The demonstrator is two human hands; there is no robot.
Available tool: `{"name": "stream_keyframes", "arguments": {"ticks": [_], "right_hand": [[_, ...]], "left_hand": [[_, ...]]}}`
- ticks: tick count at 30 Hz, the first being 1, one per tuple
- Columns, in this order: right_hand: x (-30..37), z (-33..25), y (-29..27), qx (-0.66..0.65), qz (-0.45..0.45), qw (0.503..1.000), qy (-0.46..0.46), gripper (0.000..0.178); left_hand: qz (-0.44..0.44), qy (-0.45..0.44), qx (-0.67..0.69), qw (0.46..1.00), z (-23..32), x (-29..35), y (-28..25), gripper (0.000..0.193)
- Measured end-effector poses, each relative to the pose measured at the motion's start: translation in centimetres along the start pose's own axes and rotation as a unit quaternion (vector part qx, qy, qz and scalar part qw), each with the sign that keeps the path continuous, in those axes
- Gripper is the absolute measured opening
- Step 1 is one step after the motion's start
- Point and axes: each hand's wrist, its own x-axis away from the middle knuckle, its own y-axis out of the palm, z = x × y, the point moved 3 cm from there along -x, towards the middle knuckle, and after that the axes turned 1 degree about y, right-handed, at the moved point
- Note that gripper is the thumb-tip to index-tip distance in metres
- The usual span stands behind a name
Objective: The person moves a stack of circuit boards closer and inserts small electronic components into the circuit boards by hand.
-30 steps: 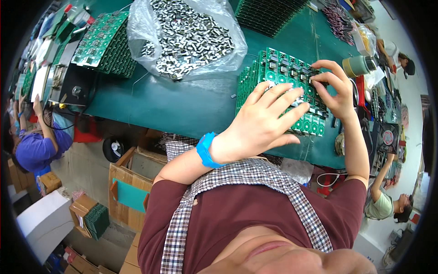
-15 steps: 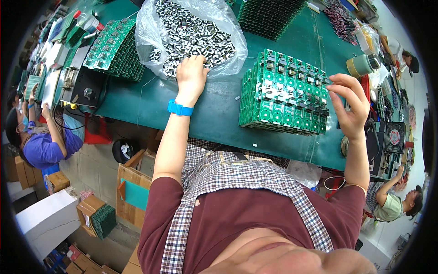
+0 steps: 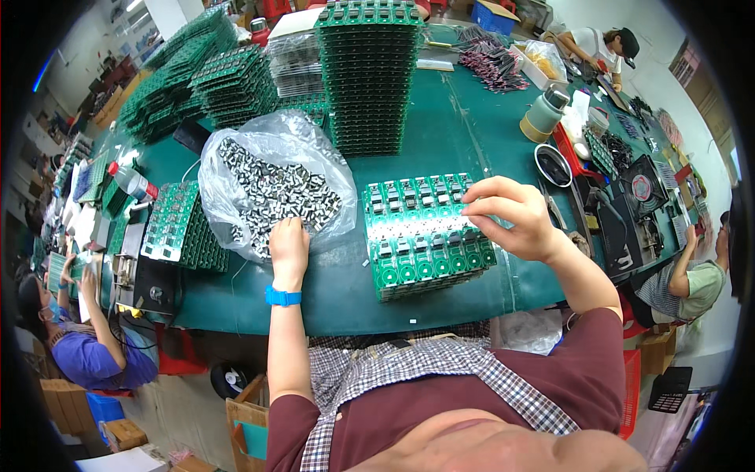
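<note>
An open clear plastic bag (image 3: 334,165) holds a heap of small black-and-silver components (image 3: 295,193). My left hand (image 3: 289,250), with a blue band on its wrist, is at the heap's near edge with its fingers curled in; whatever they hold is hidden. To the right lies a stack of green circuit boards (image 3: 429,271), its top board carrying rows of black parts and round green pads. My right hand (image 3: 515,216) is over that board's right end, thumb and fingertips drawn together in a pinch. What sits between them is too small to make out.
A tall stack of circuit boards (image 3: 368,94) rises behind the bag. More boards (image 3: 179,220) stand at the left, near a plastic bottle (image 3: 134,182). A flask (image 3: 545,114) and a round dark-centred container (image 3: 553,165) are at the right. Other people work on both sides.
The view has tilted up, showing more of the table's far side. My right hand has come from beside the stack to over the top board, its fingers closing. My left hand stays at the components, fingers more curled.
</note>
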Motion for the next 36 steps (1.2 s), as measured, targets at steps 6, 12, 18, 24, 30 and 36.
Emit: {"name": "stream_keyframes", "arguments": {"ticks": [6,12,18,24,30,36], "right_hand": [[-0.2,-0.1,0.1,-0.004,0.01,1.0,-0.01,0.014],[-0.2,-0.6,-0.2,0.004,0.011,1.0,-0.013,0.014],[-0.8,-1.8,-0.2,0.015,0.021,0.999,-0.039,0.022],[-1.9,-5.6,2.7,0.108,0.07,0.954,-0.27,0.026],[-1.8,-5.6,3.4,0.095,0.067,0.948,-0.296,0.02],[-1.8,-5.3,3.1,-0.08,0.056,0.982,-0.164,0.021]], "left_hand": [[0.0,0.037,-0.033,0.999,-0.2,-0.7,0.3,0.008],[0.016,0.024,-0.025,0.999,-0.9,-1.1,-1.1,0.006],[0.052,-0.195,0.634,0.747,2.6,-0.7,-5.6,0.011],[-0.113,-0.098,0.806,0.573,15.5,1.3,-11.9,0.01],[-0.084,-0.092,0.78,0.614,16.8,1.9,-12.5,0.013],[-0.008,-0.029,0.754,0.656,17.8,3.0,-13.2,0.016]]}}
